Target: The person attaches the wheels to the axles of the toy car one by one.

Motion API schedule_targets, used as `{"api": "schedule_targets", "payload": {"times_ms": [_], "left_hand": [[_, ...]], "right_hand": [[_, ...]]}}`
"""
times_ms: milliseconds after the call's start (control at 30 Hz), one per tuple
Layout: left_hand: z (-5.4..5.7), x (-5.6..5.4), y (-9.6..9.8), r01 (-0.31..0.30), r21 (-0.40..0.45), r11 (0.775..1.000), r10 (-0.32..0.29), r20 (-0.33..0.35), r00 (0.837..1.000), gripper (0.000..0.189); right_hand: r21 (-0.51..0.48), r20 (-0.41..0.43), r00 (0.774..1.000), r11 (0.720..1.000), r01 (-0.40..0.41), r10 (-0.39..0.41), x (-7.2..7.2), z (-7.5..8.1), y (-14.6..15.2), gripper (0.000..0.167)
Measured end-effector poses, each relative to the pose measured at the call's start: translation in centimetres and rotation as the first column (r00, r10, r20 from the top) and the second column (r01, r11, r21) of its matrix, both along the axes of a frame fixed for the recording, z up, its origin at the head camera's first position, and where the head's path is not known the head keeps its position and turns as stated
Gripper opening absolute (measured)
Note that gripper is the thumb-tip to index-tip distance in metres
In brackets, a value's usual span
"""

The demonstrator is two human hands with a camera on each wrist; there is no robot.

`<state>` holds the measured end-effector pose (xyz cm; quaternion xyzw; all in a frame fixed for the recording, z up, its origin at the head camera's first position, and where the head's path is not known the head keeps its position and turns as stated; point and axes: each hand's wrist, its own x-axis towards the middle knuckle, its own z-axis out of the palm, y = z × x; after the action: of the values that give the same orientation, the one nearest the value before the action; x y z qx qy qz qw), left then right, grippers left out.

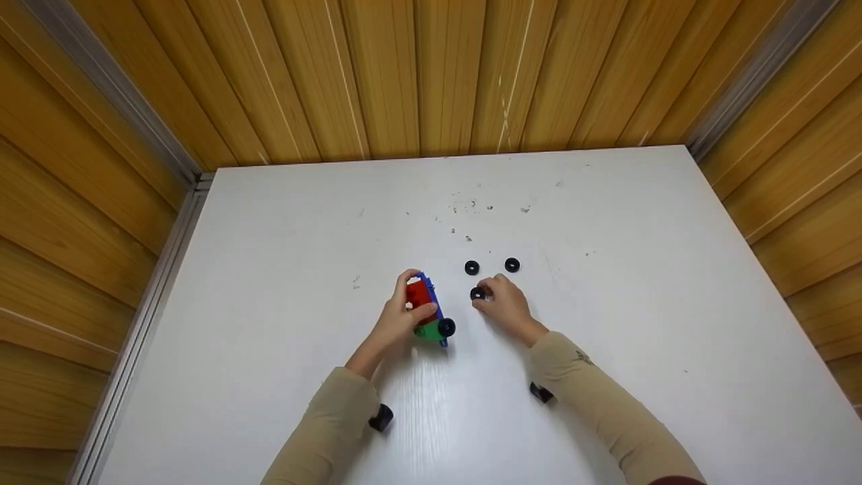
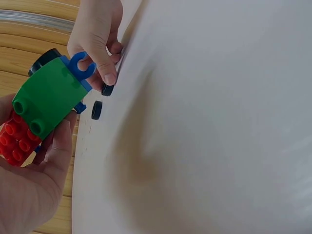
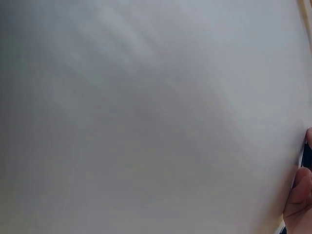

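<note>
My left hand [image 1: 392, 322] grips a toy block car [image 2: 51, 92] from the side, thumb across it. The car has a blue base, a red studded brick [image 2: 17, 139] and a green sloped brick [image 1: 428, 331]. A black wheel [image 1: 446, 327] is fitted at its green end, near a blue hook [image 2: 81, 66]. To the right, my right hand [image 1: 506, 306] pinches a loose black wheel [image 1: 477, 294] at the tabletop between thumb and fingers. In the right wrist view only the fingertips [image 3: 301, 187] and part of that wheel [image 3: 307, 155] show, at the right edge.
Two more black wheels, a left one [image 1: 472, 268] and a right one [image 1: 512, 265], lie on the white table [image 1: 303, 236] just beyond my right hand. Yellow wood-look panels [image 1: 444, 81] stand behind the table and along both sides.
</note>
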<state>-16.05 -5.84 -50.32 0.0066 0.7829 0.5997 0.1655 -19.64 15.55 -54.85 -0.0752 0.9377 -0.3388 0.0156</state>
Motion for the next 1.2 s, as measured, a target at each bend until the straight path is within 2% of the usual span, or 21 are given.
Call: {"api": "schedule_targets", "payload": {"times_ms": [200,533,733,933,1200], "left_hand": [[-0.1,0.0,0.0,0.004,0.001,1.000,-0.004,-0.003,1.000,0.060],[-0.2,0.0,-0.1,0.015,0.012,1.000,-0.014,-0.019,1.000,0.064],[-0.3,-0.1,-0.1,0.016,0.005,1.000,-0.016,-0.017,1.000,0.064],[-0.3,0.0,-0.1,0.026,0.007,1.000,-0.026,-0.027,0.999,0.062],[-0.1,0.0,-0.1,0.004,-0.011,1.000,-0.003,0.017,1.000,0.062]], "right_hand": [[-0.019,-0.006,1.000,1.000,-0.007,0.007,0.0,-0.1,0.2,0.030],[-0.124,-0.022,1.000,0.992,-0.022,0.019,-0.2,0.3,0.7,0.030],[-0.170,-0.012,1.000,0.985,-0.017,0.015,-0.6,1.3,0.9,0.029],[-0.187,-0.053,0.999,0.982,-0.018,0.008,-1.0,2.6,1.2,0.027],[-0.237,-0.094,0.995,0.970,-0.050,0.028,-0.8,3.9,1.2,0.028]]}}
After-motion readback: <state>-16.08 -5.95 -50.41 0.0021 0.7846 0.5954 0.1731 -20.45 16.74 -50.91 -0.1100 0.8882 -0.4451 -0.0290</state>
